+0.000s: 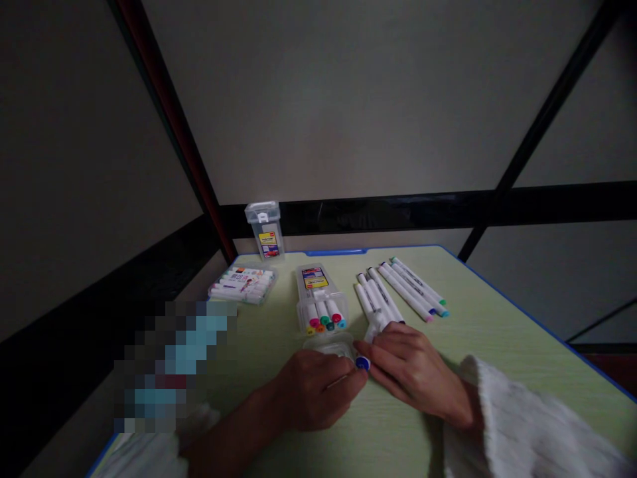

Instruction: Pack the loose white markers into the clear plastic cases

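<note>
My left hand (pixel 313 388) and my right hand (pixel 415 372) meet near the front of the green table (pixel 497 345), both pinched on one blue-capped marker (pixel 363 363). Just beyond the fingers lies an open clear marker case (pixel 321 299) on its side, several coloured marker ends showing at its mouth, with its clear lid (pixel 331 346) flat in front. To the right of the case, several white markers (pixel 378 299) lie loose; my right fingers rest against the nearest ones.
More loose markers (pixel 415 289) with pink, blue and green caps lie further right. A flat pack of markers (pixel 243 284) sits at the left, and a closed clear case (pixel 266 230) stands upright at the table's far edge. Black frame bars cross the wall behind.
</note>
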### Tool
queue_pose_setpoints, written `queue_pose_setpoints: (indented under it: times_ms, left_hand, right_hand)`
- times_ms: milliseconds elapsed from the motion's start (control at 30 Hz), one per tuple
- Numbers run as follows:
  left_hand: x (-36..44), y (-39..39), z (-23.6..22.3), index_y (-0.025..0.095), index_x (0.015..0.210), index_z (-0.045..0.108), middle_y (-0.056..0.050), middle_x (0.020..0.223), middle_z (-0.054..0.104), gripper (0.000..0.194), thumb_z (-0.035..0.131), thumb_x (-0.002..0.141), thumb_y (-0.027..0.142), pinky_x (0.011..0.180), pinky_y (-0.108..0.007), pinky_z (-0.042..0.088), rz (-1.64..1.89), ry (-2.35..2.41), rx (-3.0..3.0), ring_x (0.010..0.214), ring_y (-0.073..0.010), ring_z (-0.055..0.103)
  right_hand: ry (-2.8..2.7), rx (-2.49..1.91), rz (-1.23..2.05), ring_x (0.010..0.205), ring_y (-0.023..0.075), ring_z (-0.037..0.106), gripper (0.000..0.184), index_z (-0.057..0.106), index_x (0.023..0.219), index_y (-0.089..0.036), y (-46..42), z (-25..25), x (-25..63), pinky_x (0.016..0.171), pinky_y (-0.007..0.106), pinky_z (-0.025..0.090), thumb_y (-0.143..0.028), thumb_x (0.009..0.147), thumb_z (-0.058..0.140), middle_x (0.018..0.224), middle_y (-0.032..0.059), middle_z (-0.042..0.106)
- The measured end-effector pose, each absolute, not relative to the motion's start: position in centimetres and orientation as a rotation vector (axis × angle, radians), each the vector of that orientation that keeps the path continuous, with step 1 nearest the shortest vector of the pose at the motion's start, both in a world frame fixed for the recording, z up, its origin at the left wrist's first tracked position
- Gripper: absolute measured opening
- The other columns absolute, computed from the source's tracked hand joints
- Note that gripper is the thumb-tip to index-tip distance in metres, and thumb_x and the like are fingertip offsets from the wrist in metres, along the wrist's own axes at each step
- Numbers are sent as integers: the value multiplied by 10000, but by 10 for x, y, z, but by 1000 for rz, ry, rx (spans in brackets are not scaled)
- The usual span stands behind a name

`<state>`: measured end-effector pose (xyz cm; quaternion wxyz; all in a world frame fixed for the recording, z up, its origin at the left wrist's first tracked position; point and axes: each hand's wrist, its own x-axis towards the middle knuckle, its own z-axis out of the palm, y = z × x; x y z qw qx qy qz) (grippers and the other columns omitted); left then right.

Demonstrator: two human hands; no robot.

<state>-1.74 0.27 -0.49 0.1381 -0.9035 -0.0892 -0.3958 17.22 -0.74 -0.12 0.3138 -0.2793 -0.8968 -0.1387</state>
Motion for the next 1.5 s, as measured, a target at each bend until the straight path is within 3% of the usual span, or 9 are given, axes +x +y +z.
queue_pose_setpoints:
  times_ms: [300, 600, 1067, 1500]
  left_hand:
    - [-16, 1, -5, 116, 850, 510, 19, 579, 554, 126, 387, 864, 93, 380, -211, 342, -1163, -243, -2587, 433, -81, 483]
    - [-13, 0, -3, 143, 756, 504, 30, 546, 546, 156, 400, 865, 102, 375, -219, 310, -1190, -237, -2573, 423, -76, 469]
    - [-18, -11, 5, 135, 714, 528, 27, 481, 505, 228, 366, 863, 79, 383, -245, 259, -1148, -173, -2699, 429, -91, 435]
    - [-12, -13, -4, 154, 612, 505, 40, 429, 449, 276, 379, 847, 83, 357, -237, 236, -1307, -141, -2702, 386, -69, 401]
  right_hand:
    - [-2327, -640, -401, 475, 128, 484, 221, 578, 896, -124, -11, 4, 168, 513, 278, 355, -131, 883, 357, 518, -6, 548]
    - [-2337, -526, -412, 430, 124, 459, 255, 581, 796, -116, -14, 7, 164, 485, 276, 366, -102, 886, 343, 477, -5, 547]
    - [-2332, -419, -358, 442, 122, 417, 209, 599, 873, -105, -14, 1, 163, 442, 278, 325, -110, 882, 390, 480, -19, 524]
    - [-2318, -343, -348, 411, 129, 434, 337, 622, 846, -97, -21, 16, 161, 408, 279, 350, -104, 906, 290, 447, -9, 514]
